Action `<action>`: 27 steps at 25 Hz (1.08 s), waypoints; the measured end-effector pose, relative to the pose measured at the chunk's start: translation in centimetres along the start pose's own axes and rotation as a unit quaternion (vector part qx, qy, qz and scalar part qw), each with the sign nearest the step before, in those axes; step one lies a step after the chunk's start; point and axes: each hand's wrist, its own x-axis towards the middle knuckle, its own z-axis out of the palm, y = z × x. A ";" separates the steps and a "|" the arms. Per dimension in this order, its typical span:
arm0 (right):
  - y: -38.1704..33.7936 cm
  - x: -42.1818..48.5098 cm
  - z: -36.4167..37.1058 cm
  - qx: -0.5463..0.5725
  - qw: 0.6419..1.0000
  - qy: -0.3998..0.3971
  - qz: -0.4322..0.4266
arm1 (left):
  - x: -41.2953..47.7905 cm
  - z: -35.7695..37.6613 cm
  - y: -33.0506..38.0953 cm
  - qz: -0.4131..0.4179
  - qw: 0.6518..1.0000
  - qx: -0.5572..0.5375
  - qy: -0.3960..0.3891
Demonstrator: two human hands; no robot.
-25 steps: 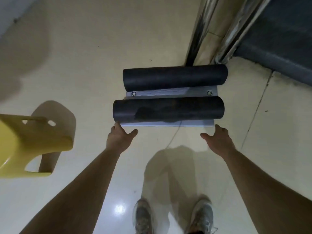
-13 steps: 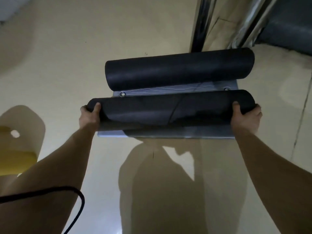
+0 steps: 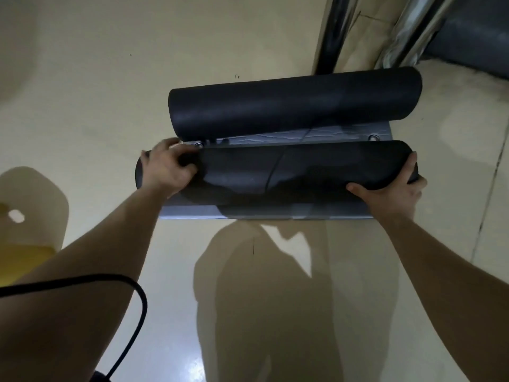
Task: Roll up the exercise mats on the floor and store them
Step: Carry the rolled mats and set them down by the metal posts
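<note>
**Cream floor, two rolled mats, both hands on the nearer one**

Glossy cream floor (image 3: pixel 96 78) fills the head view, with the person's shadow falling across it toward 6 o'clock. At the centre lies the near rolled mat (image 3: pixel 303 169), black and set crosswise. The far rolled mat (image 3: pixel 294 103), also black, lies parallel just beyond it at 12 o'clock. Both rest on a flat grey sheet (image 3: pixel 275 212), which shows in the strip between them and along the near roll's front edge. Shiny metal posts (image 3: pixel 330 31) rise at 1 o'clock, behind the far roll. A yellow chair (image 3: pixel 22 257) sits at 9 o'clock, partly cut off by the frame.

The left hand (image 3: pixel 165 169) grips the near roll's 9 o'clock end, fingers clenched over its top. The right hand (image 3: pixel 391 194) holds the 3 o'clock end, thumb up against the roll and fingers tucked beneath it. A black cable (image 3: pixel 137 307) loops over the left forearm at 7 o'clock. A small metal grommet (image 3: pixel 373 138) dots the grey sheet at 2 o'clock.
</note>
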 end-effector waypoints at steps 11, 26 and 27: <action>-5.2 -10.4 9.1 0.345 0.892 -0.120 0.267 | 2.3 2.7 9.4 0.118 0.959 0.130 -0.222; -9.4 -17.9 7.0 0.381 0.862 -0.173 0.285 | -11.1 1.4 7.8 -0.051 0.956 -0.026 -0.288; -9.3 -19.6 5.7 0.331 0.893 -0.167 0.254 | -14.3 0.4 7.1 -0.103 0.943 -0.106 -0.297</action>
